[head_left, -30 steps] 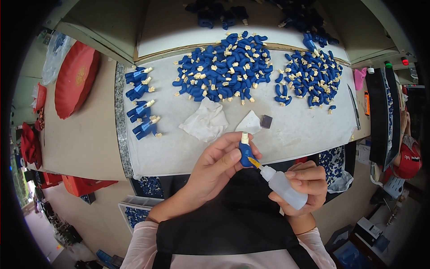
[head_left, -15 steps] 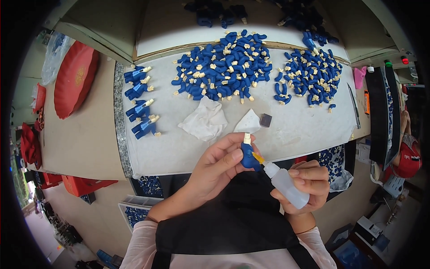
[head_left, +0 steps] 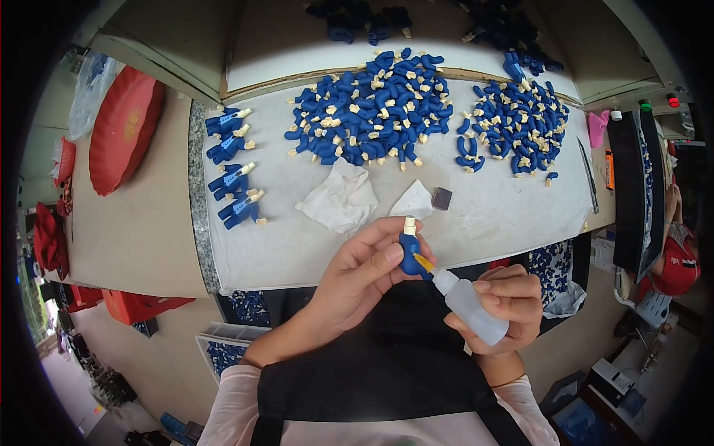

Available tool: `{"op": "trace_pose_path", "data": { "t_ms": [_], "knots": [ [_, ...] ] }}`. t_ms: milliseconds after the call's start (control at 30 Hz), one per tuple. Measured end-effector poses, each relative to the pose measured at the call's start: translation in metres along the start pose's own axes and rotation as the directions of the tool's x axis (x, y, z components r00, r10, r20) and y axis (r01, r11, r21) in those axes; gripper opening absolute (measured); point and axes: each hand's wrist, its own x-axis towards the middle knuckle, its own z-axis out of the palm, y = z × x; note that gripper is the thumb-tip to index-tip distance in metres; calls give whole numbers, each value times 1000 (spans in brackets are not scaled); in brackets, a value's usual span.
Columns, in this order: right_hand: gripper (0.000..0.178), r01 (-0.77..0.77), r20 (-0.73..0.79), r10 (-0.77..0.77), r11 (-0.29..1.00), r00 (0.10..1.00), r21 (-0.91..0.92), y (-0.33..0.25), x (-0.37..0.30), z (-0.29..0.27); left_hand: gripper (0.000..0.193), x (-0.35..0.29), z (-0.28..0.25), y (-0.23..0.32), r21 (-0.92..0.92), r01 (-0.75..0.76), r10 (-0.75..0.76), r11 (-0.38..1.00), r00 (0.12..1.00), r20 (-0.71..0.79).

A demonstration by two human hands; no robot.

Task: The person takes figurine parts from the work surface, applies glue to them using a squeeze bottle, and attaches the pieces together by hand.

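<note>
my left hand (head_left: 364, 269) pinches a blue figure (head_left: 409, 254), seemingly to steady it; my right hand (head_left: 515, 303), wrapped round a bottle (head_left: 476, 311), aims its nozzle (head_left: 425, 264) from four o'clock.

The person's left grip (head_left: 364, 266) holds a blue figure piece (head_left: 408, 256); the right grip (head_left: 515, 303) tilts a translucent bottle (head_left: 474, 308), its yellow tip (head_left: 424, 263) at the piece. Two heaps of blue-and-cream parts (head_left: 372, 111) lie on the desk (head_left: 282, 256) beyond a crumpled white cloth (head_left: 340, 197).

Lighting and lens distortion.
Soft light is brightening the bench (head_left: 279, 256); shadow is darkening the shelf (head_left: 279, 37); outer edges are bending.
</note>
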Motion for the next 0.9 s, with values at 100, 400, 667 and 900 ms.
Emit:
{"op": "trace_pose_path", "data": {
  "t_ms": [100,400,667,900],
  "knots": [
    [44,0,-23,0,1000,1000,5,0,0,0,28,-1,-1,0,19,-13,13,1000,1000,-12],
    [45,14,-22,-14,1000,1000,-13,0,0,0,29,-1,-1,0,23,-18,19,1000,999,-38],
    [43,-18,-1,18,1000,1000,-17,0,-1,-1,30,-1,0,-1,27,-26,27,999,999,-45],
    [41,-143,-213,188,967,959,209,9,5,-20,32,1,-7,1,-81,-85,81,993,995,-50]
  ]
}}
